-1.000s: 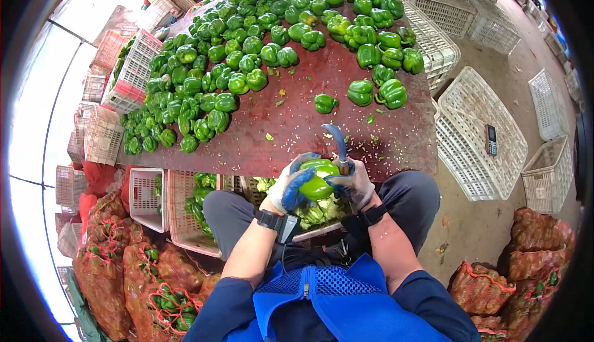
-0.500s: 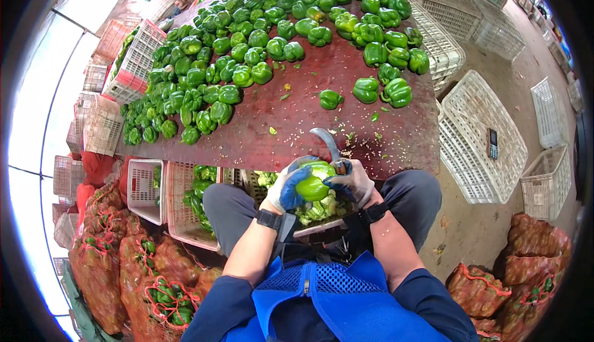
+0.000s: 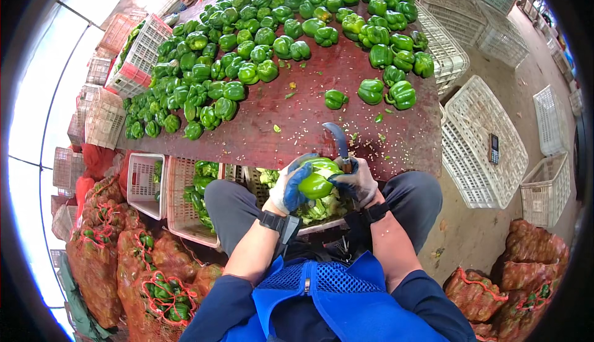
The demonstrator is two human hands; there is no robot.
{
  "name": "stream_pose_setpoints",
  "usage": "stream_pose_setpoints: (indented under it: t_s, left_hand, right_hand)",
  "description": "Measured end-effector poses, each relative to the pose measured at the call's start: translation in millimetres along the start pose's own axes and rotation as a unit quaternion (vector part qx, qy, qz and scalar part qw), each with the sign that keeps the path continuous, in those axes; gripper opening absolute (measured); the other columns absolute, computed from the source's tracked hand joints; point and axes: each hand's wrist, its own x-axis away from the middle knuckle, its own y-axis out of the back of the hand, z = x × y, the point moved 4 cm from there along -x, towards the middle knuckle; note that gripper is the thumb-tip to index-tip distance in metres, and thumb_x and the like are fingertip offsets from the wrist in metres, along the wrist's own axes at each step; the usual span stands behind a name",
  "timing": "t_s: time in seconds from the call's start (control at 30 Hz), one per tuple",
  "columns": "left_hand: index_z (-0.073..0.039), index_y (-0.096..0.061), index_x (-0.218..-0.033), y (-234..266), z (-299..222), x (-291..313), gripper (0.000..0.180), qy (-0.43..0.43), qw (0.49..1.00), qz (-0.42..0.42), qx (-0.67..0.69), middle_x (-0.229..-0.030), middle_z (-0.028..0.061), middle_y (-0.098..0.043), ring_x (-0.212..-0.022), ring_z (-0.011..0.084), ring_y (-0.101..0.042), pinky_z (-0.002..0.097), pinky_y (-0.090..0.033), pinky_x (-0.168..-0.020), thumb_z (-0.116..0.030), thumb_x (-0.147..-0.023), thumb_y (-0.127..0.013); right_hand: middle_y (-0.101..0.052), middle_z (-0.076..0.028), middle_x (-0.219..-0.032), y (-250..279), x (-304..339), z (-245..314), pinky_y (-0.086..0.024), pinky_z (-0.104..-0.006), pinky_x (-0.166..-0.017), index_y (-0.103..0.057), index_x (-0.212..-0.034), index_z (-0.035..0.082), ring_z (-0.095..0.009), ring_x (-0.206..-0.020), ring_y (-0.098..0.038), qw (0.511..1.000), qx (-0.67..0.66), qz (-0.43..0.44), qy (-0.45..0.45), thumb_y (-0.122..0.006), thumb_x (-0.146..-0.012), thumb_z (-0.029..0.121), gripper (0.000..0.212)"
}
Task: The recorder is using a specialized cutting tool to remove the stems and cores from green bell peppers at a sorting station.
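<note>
Between my knees, over a crate of pale green pepper pieces (image 3: 324, 211), a green bell pepper (image 3: 315, 185) is held up. My left hand (image 3: 291, 184), in a white and blue glove, wraps round its left side. In my right hand (image 3: 359, 181), gloved alike, is a knife with a curved blade (image 3: 337, 136), its tip pointing up and away from me. The right fingers also touch the pepper's right side. Several whole bell peppers (image 3: 210, 73) lie heaped on the dark red table (image 3: 297, 110) beyond, with a lone pepper (image 3: 335, 99) nearer to my hands.
Seeds and green scraps dot the table's near edge. Crates with peppers (image 3: 185, 212) stand by my left knee, beside a white crate (image 3: 145, 187). Red mesh sacks (image 3: 99, 268) fill the lower left, and more sacks (image 3: 526, 268) the lower right. A phone (image 3: 493, 149) lies on an upturned crate (image 3: 479, 138).
The view has shifted slightly. The knife blade has turned a little to stand differently beside the pepper. Both hands keep their hold.
</note>
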Motion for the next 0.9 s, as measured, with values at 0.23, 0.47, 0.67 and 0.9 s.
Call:
stream_pose_setpoints:
  t_s: [0.23,0.47,0.67,0.9]
  left_hand:
    - [0.006,-0.050,-0.136,-0.7,-28.5,11.8,0.048,-0.065,0.948,-0.059,-0.307,-0.121,0.0144,-0.067,-0.106,0.0181,-0.065,0.0314,-0.054,-0.091,-0.016,-0.095,-0.064]
    - [0.005,-0.051,-0.135,3.3,-31.4,25.9,0.043,-0.029,0.980,-0.035,-0.191,-0.120,0.0146,-0.067,-0.106,0.0187,-0.066,0.0321,-0.054,-0.092,-0.017,-0.098,-0.058]
    - [0.005,-0.054,-0.132,-8.5,-45.6,35.9,0.042,-0.048,0.958,-0.030,-0.282,-0.120,0.0141,-0.068,-0.102,0.0191,-0.068,0.0311,-0.055,-0.088,-0.016,-0.097,-0.059]
    - [0.004,-0.054,-0.133,-5.3,-53.9,47.6,0.043,-0.019,0.963,-0.032,-0.268,-0.120,0.0121,-0.067,-0.107,0.0174,-0.064,0.0305,-0.053,-0.091,-0.016,-0.096,-0.060]
  right_hand:
    - [-0.064,-0.002,-0.077,1.0,-0.3,-6.1,-0.050,-0.0290,-0.070,-0.065,-0.086,0.002,-0.009,-0.073,-0.055,0.973,0.215,-0.082,0.026,-0.089,-0.063,0.007,0.034]
    - [-0.060,0.000,-0.079,-14.1,7.4,6.6,-0.047,-0.0280,-0.068,-0.064,-0.087,0.004,-0.010,-0.074,-0.052,0.968,0.230,-0.008,0.097,-0.088,-0.061,0.010,0.036]
    - [-0.055,0.006,-0.080,-21.5,18.1,19.5,-0.043,-0.0250,-0.069,-0.062,-0.085,0.006,-0.006,-0.075,-0.048,0.992,0.101,0.049,0.056,-0.087,-0.062,0.006,0.035]
    - [-0.064,0.002,-0.077,-27.7,27.9,28.7,-0.046,-0.0242,-0.058,-0.067,-0.090,0.001,-0.005,-0.068,-0.057,0.987,0.121,0.102,-0.004,-0.087,-0.064,0.003,0.033]
